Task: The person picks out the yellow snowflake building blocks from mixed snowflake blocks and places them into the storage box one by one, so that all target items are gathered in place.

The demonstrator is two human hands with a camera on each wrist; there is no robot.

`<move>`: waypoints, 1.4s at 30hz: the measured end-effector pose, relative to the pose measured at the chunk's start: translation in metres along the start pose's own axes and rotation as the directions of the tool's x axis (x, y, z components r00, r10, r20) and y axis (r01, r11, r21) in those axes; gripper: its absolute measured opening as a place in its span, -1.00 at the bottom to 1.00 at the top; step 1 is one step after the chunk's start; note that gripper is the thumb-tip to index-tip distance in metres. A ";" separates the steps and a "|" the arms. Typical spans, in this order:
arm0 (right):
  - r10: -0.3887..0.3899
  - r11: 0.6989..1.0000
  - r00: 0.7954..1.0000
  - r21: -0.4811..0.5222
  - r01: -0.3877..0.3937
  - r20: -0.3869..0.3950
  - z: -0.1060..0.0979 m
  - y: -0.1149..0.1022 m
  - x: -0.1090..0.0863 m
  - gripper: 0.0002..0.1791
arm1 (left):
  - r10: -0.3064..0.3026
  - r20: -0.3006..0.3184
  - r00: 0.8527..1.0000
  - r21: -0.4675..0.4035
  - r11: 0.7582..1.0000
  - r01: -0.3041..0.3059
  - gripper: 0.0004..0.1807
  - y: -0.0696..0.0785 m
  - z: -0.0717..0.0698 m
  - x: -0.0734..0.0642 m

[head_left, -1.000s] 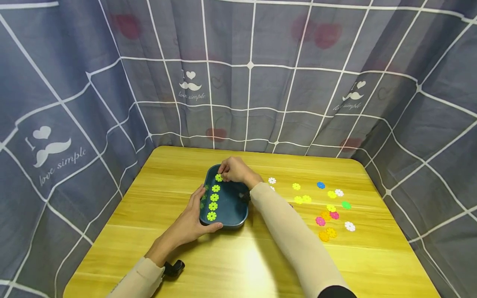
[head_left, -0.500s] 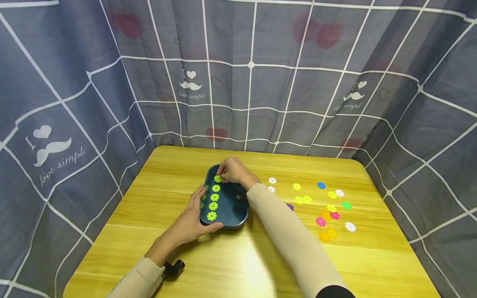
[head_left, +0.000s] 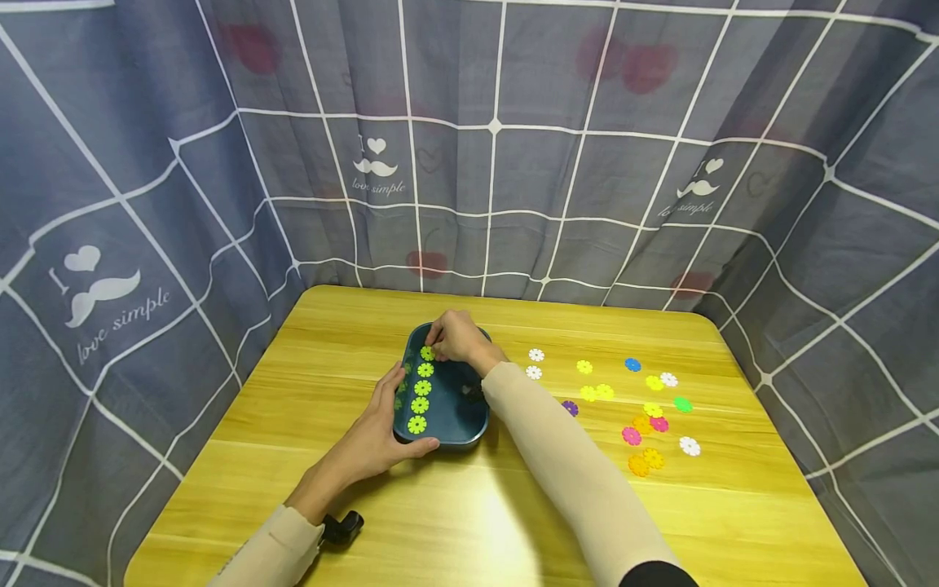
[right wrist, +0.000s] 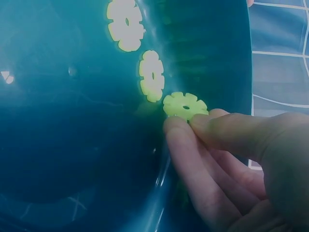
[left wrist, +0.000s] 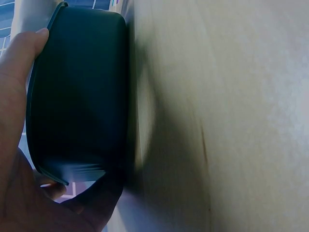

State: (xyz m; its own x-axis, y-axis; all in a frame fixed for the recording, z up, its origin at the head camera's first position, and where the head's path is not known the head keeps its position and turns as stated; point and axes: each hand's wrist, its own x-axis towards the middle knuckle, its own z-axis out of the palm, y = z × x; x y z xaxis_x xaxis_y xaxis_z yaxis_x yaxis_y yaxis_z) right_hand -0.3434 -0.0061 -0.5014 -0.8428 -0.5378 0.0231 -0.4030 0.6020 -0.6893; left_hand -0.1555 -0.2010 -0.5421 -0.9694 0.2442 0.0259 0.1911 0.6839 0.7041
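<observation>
The left hand clasps the tray at its near left corner while the right hand's grip pinches a yellow-green flower disc at its far left, seemingly aligning it beyond four matching discs, which calls next for gentle release.

The left forearm is angled in from the lower left and the right forearm is carried diagonally across from the lower right, both covered by beige sleeves. The left hand is spread into a wide C, its thumb set well apart from the bent fingers; a bare left wrist is exposed beyond the cuff. The right hand is held farther forward, its back turned uppermost, with fingertips brought together in a pinch.
</observation>
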 end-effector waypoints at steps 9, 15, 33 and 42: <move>0.015 0.999 1.000 -0.045 -0.015 -0.010 0.004 0.003 0.000 -0.89 | 0.000 -0.001 1.000 0.003 1.000 0.000 0.56 -0.001 0.001 0.001; 0.025 0.996 1.000 -0.081 -0.026 -0.010 0.003 0.005 -0.002 -0.84 | -0.005 -0.003 1.000 0.001 1.000 0.005 0.56 0.000 0.001 0.000; -0.004 0.997 1.000 -0.078 0.005 0.009 -0.015 0.003 -0.009 -0.79 | -0.004 -0.007 1.000 0.010 1.000 0.004 0.56 0.000 0.001 0.000; -0.033 0.994 0.999 -0.103 0.033 0.000 -0.028 0.001 -0.016 -0.78 | -0.004 -0.010 1.000 0.028 1.000 0.004 0.57 -0.001 0.002 0.001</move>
State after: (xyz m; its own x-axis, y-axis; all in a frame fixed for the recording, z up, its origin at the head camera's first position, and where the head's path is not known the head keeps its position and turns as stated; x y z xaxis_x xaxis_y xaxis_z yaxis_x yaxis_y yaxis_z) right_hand -0.3405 0.0199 -0.4823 -0.8288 -0.5576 0.0459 -0.4654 0.6415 -0.6098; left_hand -0.1565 -0.1998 -0.5444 -0.9717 0.2344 0.0303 0.1911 0.7037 0.6844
